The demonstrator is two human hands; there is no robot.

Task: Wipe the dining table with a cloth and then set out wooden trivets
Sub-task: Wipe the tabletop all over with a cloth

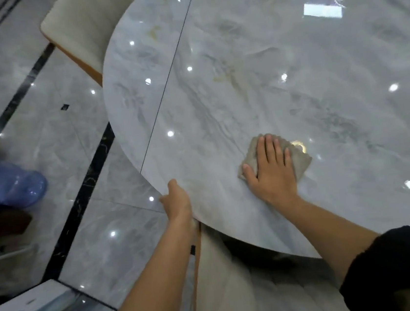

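Cloth lies flat on the table near its close edge. My right hand presses on it, fingers straight and nearly together, thumb out, I judge to spread pressure for wiping. My left hand grips the rim, thumb on top, likely bracing me. One cloth, one table, two hands, one chair plainly seen; no trivets in sight.

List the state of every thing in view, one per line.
dining table: glossy, reflecting lights.
cloth: flat on it, partly covered.
right hand: fingers straight, pressing the cloth.
left hand: gripping the table's rim, thumb on top.
chair: standing at the far rim.
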